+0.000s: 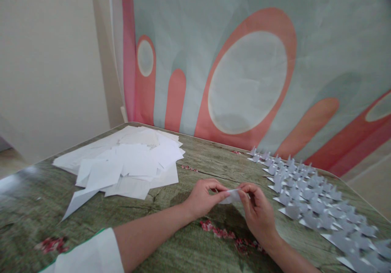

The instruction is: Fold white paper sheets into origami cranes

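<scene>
Between my two hands is a small folded piece of white paper (231, 197), held just above the table. My left hand (205, 197) pinches its left end between thumb and fingers. At the other end, my right hand (255, 206) grips the paper with thumb and fingertips. Part of the paper is hidden behind the fingers, so its exact folds cannot be made out. Off to the right of my right hand stand rows of small folded white paper figures (308, 195). A spread pile of white paper sheets (134, 159) lies to the left, beyond my left forearm.
The table (183, 240) has a green wood-grain cover with printed red flowers. One folded sheet (80, 199) sticks out at the pile's near left corner. Behind the table hangs a pale green backdrop (189, 20) with coral shapes. A plain wall (51, 61) rises at the left.
</scene>
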